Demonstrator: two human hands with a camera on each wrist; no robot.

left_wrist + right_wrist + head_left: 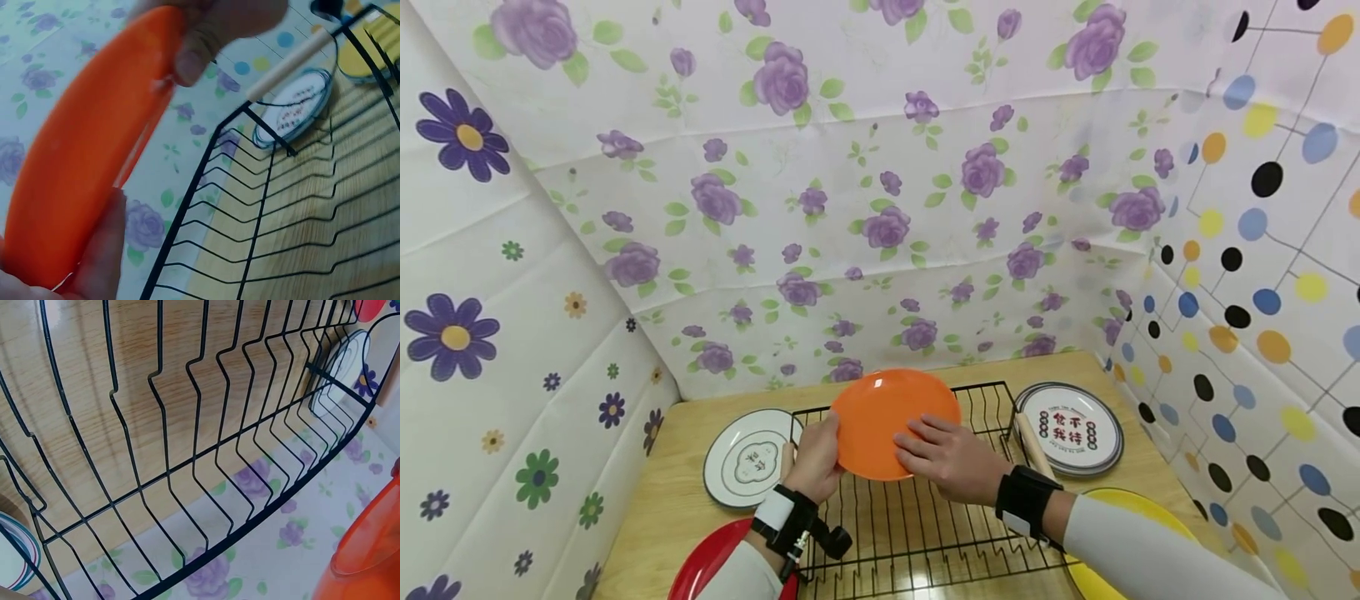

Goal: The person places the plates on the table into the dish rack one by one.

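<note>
An orange plate (880, 421) is held tilted above the black wire dish rack (917, 533). At its left rim my left hand (815, 460) grips it; the left wrist view shows fingers (103, 250) on the rim. My right hand (951, 458) lies across the lower right rim, with fingers spread over the plate's face. Its thumb (189, 65) is at the edge in the left wrist view. In the right wrist view only part of the orange plate (369, 550) appears, at the lower right.
White plates stand either side of the rack: a patterned one (730, 479) at left, a stack with red characters (1067, 433) at right. A red plate (700, 554) lies front left, a yellow plate (1138, 504) front right. Wooden handles (1036, 446) flank the rack. Patterned sheets surround the table.
</note>
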